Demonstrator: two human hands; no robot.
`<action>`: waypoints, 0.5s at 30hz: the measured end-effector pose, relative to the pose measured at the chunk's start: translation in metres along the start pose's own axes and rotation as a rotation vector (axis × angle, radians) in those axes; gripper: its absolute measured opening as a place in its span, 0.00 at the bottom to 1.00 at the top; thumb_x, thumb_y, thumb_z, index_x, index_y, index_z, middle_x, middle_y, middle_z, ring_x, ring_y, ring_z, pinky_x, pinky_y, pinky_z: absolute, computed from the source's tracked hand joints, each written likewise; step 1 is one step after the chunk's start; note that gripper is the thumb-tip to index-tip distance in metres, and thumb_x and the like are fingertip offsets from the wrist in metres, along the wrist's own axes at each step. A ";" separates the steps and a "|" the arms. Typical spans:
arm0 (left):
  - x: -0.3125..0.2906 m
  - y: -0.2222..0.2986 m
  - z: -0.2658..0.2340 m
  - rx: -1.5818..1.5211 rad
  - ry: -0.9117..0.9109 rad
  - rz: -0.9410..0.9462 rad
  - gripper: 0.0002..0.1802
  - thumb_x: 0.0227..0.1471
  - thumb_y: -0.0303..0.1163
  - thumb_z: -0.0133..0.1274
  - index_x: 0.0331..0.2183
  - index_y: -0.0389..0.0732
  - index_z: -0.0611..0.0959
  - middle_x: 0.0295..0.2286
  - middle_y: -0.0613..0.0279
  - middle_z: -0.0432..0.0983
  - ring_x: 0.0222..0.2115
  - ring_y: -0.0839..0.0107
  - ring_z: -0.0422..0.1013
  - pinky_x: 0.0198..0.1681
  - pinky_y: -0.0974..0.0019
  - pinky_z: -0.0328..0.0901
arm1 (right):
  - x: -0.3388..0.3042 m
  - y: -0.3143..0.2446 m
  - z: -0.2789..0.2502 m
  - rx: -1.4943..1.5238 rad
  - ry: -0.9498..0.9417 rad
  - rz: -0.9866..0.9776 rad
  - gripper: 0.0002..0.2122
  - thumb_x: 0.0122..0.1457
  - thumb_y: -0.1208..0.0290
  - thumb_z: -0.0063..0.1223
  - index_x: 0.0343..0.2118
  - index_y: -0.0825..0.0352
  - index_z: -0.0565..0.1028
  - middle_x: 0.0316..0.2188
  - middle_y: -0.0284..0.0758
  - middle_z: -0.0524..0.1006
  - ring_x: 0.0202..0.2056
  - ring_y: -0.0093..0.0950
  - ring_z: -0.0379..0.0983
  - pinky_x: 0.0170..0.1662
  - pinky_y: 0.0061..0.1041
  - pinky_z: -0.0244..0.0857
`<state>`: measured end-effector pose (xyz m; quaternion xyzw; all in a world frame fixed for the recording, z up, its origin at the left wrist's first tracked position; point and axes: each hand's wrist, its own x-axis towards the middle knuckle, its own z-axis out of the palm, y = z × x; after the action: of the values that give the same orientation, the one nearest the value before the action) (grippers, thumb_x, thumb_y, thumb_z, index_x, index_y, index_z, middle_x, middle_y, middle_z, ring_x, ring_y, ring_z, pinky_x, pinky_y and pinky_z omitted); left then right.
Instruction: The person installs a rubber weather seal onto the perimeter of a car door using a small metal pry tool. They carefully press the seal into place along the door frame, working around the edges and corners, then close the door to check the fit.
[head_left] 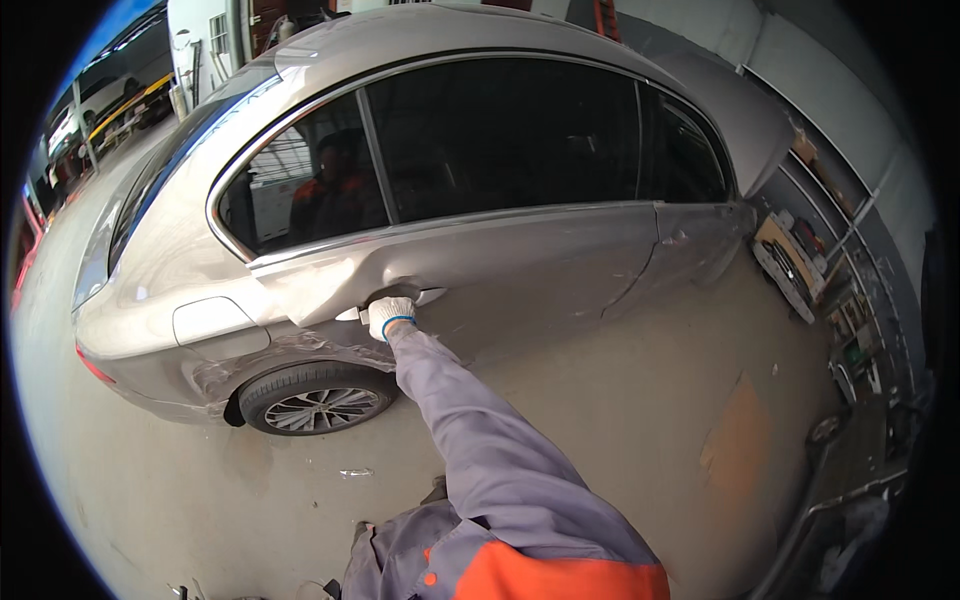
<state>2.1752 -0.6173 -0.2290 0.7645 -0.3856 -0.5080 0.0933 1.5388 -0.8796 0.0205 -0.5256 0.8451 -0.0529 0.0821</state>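
My right hand (392, 314), in a white knit glove with a blue cuff edge, is closed round the rear door handle (430, 296) of a silver-beige car (540, 255). Its fingers are partly hidden behind the knuckles. The rear door's edge (305, 300) looks bent and stands out from the body beside the fuel flap (213, 320). Scraped, crumpled metal (235, 368) runs above the rear wheel (318, 408). My left hand does not show.
A metal rack (855, 335) with tools and parts lines the right wall. A dark wheeled cart or equipment (850, 480) stands at the lower right. A flat brown patch (735, 435) and a small clear scrap (356, 472) lie on the floor. Another car (105, 95) is at the far left.
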 end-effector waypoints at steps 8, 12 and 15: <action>0.143 0.025 -0.164 0.288 -0.050 0.074 0.11 0.47 0.33 0.52 0.26 0.34 0.82 0.20 0.52 0.76 0.21 0.64 0.73 0.19 0.59 0.64 | -0.198 0.013 -0.016 -0.197 0.017 -0.011 0.11 0.50 0.66 0.58 0.36 0.58 0.85 0.37 0.40 0.84 0.43 0.36 0.81 0.53 0.40 0.64; 0.168 0.037 -0.191 0.421 -0.080 0.130 0.14 0.49 0.34 0.53 0.30 0.32 0.82 0.20 0.52 0.77 0.19 0.63 0.73 0.20 0.60 0.66 | -0.273 0.019 -0.010 -0.217 0.037 0.052 0.09 0.45 0.68 0.57 0.29 0.61 0.84 0.32 0.40 0.83 0.41 0.38 0.80 0.52 0.37 0.64; 0.166 0.062 -0.187 0.557 -0.210 0.235 0.16 0.50 0.35 0.54 0.32 0.30 0.82 0.21 0.54 0.78 0.17 0.64 0.72 0.19 0.60 0.67 | -0.313 0.028 -0.006 -0.251 0.067 0.062 0.08 0.44 0.69 0.57 0.27 0.60 0.84 0.32 0.40 0.83 0.40 0.38 0.80 0.52 0.36 0.64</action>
<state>2.3345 -0.8200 -0.2252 0.6544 -0.6030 -0.4446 -0.1021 1.6483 -0.5864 0.0476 -0.5033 0.8632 0.0385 -0.0110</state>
